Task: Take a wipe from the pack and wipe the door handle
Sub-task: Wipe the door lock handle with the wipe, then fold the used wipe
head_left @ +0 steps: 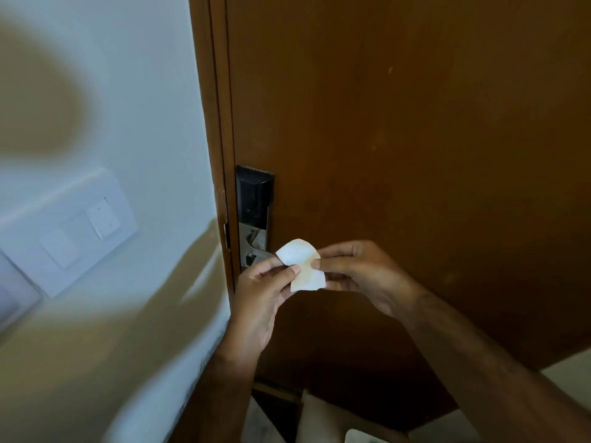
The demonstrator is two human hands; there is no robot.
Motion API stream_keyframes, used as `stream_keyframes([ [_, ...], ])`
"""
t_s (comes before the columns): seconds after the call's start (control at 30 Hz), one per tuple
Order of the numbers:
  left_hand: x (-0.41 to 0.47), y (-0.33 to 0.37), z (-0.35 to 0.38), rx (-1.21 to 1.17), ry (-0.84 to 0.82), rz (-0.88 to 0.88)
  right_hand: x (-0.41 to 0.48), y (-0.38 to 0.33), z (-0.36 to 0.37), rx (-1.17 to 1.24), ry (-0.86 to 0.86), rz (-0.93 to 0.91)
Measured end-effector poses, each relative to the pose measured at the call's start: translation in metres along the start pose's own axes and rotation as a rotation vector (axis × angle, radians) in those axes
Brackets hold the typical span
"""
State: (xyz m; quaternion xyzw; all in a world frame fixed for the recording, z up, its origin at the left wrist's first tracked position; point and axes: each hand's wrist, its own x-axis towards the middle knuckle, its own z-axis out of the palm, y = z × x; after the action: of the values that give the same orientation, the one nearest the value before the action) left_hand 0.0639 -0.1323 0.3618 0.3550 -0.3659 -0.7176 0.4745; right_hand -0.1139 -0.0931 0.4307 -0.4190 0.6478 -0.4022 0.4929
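Head view: small white folded wipe (pixel 302 265), pinched between left hand (pixel 265 289) and right hand (pixel 358 276) just before silver lever door handle (pixel 256 251); advise opening it flat, then wrapping the lever fully.

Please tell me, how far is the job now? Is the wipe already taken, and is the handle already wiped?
Done: a white wipe is already out, pinched between the left hand and right hand. In hand: both hands hold it just in front of the door handle, apparently unfolding it. Left: the wipe is not yet pressed on the metal, so the wiping itself seems not started.
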Motion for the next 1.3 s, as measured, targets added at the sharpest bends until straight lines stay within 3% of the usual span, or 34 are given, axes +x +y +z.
stream_keyframes([
  [0.27, -0.015, 0.000, -0.009, 0.128, -0.151, -0.009, -0.025, 0.025, 0.000, 0.199, 0.044, -0.071],
  [0.37, -0.023, -0.007, -0.013, 0.226, -0.252, -0.034, -0.035, 0.046, -0.001, 0.290, 0.040, -0.035],
  [0.57, -0.031, -0.047, -0.015, 0.448, -0.295, -0.070, -0.048, 0.112, -0.002, 0.453, 0.061, 0.098],
  [0.73, -0.035, -0.132, -0.033, 0.665, -0.347, -0.176, -0.061, 0.213, 0.001, 0.408, 0.091, 0.239],
  [0.9, -0.055, -0.259, -0.065, 0.847, -0.330, -0.369, -0.082, 0.356, 0.012, 0.546, 0.138, 0.439],
  [1.1, -0.073, -0.399, -0.096, 0.962, -0.303, -0.502, -0.100, 0.502, 0.027, 0.639, 0.388, 0.605],
  [1.2, -0.062, -0.453, -0.091, 1.025, -0.320, -0.477, -0.088, 0.551, 0.023, 0.533, 0.546, 0.602],
  [1.3, -0.041, -0.503, -0.083, 1.172, -0.380, -0.338, -0.062, 0.593, 0.011, 0.230, 0.583, 0.572],
])
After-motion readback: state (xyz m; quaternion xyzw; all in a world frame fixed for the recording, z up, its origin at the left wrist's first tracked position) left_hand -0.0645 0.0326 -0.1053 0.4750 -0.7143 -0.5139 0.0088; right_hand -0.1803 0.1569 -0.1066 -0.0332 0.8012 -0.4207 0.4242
